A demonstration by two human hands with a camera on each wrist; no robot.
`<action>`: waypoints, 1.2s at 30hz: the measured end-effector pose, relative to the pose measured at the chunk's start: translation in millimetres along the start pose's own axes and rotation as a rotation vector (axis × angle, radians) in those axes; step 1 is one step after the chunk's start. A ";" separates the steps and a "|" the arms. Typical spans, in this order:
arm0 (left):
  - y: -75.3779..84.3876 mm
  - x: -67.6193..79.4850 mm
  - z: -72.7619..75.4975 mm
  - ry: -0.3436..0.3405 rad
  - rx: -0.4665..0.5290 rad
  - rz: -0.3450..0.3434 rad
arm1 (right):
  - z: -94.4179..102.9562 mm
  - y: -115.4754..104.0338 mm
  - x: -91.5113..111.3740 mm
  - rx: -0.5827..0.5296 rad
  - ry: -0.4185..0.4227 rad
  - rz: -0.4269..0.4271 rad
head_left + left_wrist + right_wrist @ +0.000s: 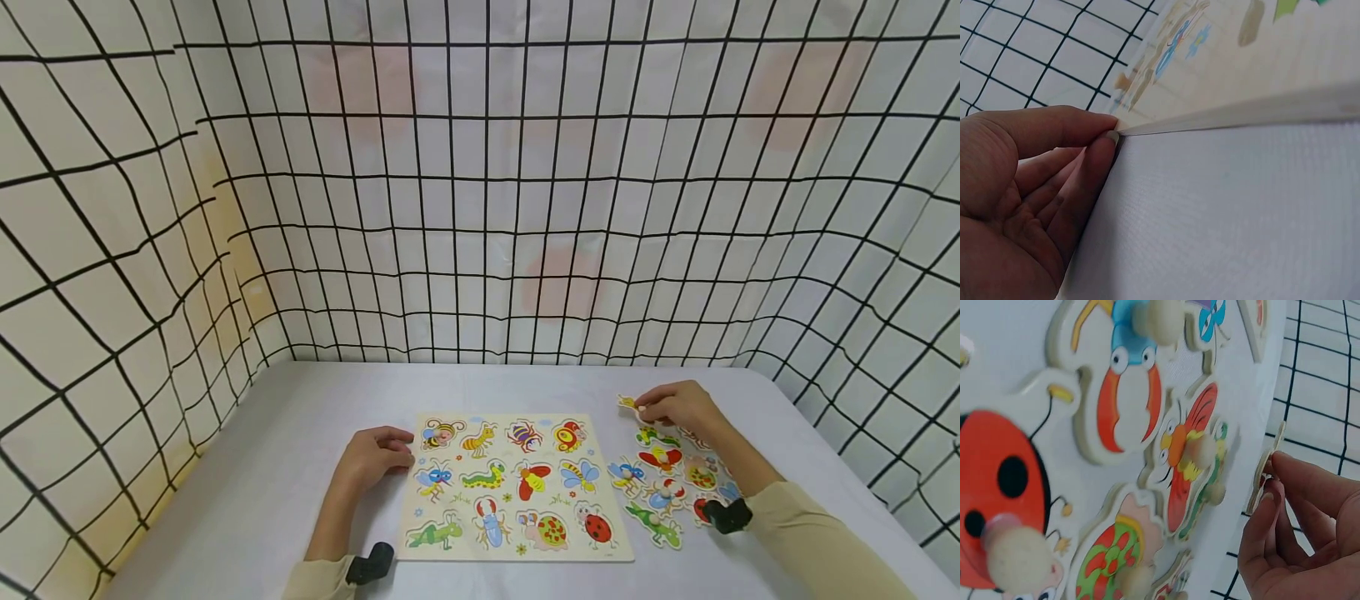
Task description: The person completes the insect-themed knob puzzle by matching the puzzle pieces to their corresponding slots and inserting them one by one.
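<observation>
The right hand (678, 407) is at the right of the head frame, above a cluster of loose pieces. Its thumb and forefinger are pinched narrow on one piece (627, 402), held by its knob side at the cluster's upper left. A yellow tip juts out beyond the fingers toward the left of the frame; the rest is covered, so which insect it is I cannot tell. The right wrist view shows that piece nearly edge-on, its long axis running steeply from upper right to lower left.

The board (468, 550) lies left of and below those fingers in the head frame, its longer sides running left to right. Its upper right corner, beside the red-and-yellow insect, is the part nearest the held piece. The right hand is clearly the nearer one.

The left hand (375, 457) is across at the board's left edge, thumb and a fingertip closed narrowly on that edge in the left wrist view. Below the right hand sit the red fly (660, 457), the stag beetle (666, 496) and the grasshopper (656, 525).
</observation>
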State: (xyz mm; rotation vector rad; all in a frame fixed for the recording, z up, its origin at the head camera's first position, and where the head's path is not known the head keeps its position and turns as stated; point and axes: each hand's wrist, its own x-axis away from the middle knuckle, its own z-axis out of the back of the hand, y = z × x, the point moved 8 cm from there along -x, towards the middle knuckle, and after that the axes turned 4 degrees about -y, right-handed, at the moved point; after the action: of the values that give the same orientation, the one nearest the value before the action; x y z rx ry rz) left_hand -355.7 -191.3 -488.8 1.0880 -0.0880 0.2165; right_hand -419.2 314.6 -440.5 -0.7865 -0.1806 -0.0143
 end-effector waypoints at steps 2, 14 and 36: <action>-0.1 0.1 -0.7 -0.001 0.000 -0.001 | -3.2 -4.4 0.3 -0.012 -0.012 0.011; -0.1 2.1 -1.3 -0.006 -0.005 0.000 | -19.3 -26.5 1.1 0.024 -0.060 0.063; 0.4 2.0 -1.3 -0.004 0.011 -0.006 | -53.4 -68.1 4.1 0.022 -0.120 0.217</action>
State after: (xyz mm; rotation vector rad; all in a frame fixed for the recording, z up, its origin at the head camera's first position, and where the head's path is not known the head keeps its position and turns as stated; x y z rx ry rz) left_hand -353.9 -189.7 -488.7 1.0995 -0.0871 0.2102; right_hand -412.3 229.0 -429.0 -0.7823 -0.2074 0.2403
